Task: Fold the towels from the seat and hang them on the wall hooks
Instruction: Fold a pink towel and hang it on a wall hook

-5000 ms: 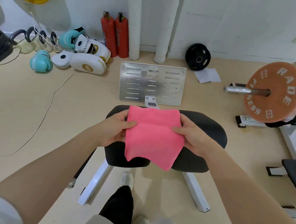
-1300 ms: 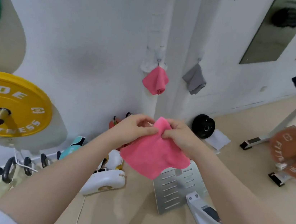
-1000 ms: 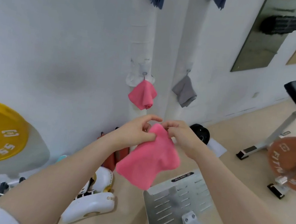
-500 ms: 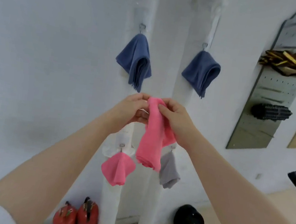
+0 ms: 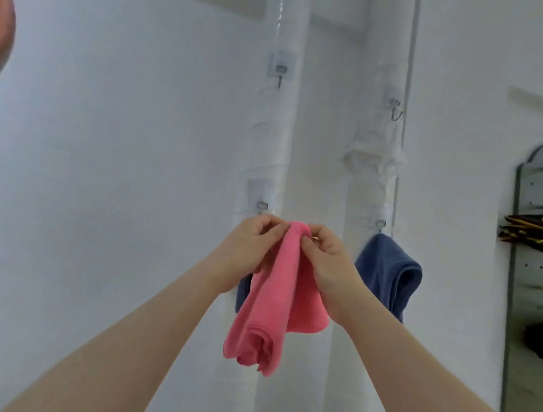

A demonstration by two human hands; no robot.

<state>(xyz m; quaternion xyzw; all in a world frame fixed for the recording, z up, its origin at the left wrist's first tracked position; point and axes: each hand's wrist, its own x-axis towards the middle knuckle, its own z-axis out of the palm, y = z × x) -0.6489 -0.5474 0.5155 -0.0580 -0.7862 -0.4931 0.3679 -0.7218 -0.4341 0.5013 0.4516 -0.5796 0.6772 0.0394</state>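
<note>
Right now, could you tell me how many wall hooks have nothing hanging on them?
2: the upper left hook and the upper right hook. Others may sit out of frame.

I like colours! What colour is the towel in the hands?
Pink towel, seen clearly in the head view.

towel: pink towel (image 5: 280, 297), bunched top pinched by left hand (image 5: 250, 249) and right hand (image 5: 326, 265), hanging loose
hooks: two upper hooks (image 5: 280, 77) bare
blue towel (image 5: 388, 276): on right lower hook
</note>
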